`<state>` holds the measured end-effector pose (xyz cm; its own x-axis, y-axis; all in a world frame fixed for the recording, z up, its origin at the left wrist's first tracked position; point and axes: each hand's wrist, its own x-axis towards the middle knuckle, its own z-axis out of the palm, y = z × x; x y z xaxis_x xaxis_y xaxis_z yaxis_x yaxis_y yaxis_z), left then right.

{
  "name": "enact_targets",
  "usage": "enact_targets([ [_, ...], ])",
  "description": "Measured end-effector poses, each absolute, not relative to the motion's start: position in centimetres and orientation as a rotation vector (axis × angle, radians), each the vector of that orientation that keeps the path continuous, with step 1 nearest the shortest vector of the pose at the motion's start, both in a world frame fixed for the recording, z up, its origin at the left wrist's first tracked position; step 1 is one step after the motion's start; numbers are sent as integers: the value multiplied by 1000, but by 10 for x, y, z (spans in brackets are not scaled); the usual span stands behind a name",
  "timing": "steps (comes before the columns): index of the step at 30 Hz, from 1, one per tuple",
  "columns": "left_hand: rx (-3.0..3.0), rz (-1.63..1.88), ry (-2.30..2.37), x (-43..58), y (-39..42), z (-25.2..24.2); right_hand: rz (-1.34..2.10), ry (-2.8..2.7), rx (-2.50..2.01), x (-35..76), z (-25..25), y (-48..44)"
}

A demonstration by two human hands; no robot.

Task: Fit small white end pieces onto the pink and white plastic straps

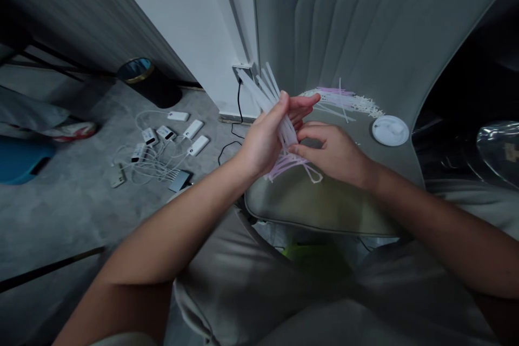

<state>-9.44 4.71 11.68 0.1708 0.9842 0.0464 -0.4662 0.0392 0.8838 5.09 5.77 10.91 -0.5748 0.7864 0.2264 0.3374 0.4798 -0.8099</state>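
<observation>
A bundle of thin white and pale purple plastic strips [259,92] runs slantwise through my left hand [267,132]. The thumb of that hand lies across the strips, its fingers behind them. My right hand [334,151] pinches the lower part of the same bundle between thumb and fingers. Below the hands, the purple ends [284,166] bend into loops over the chair seat [344,203]. More white and purple strips [340,98] lie in a loose pile on the seat, against the backrest. A round white lid-like dish [390,130] stands to the right of that pile.
Several white power banks [193,128] and tangled cables [156,166] lie on the floor at left. Behind them stands a black bin [156,86]. A wall socket [243,72] with a black cord is behind the bundle. Someone's shoe [75,131] shows at far left.
</observation>
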Motion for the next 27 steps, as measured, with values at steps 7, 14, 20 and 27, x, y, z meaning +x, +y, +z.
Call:
enact_targets([
  [7,927,1256,703,-94,46,120,1002,-2115,-933,51,113,55],
  [14,1008,1253,691,-94,43,117,1074,-2035,-923,49,113,58],
  [20,1012,1238,688,-94,45,116,1051,-2022,-935,50,113,60],
  [27,999,1238,700,-95,44,119,1165,-1969,-936,51,115,60],
])
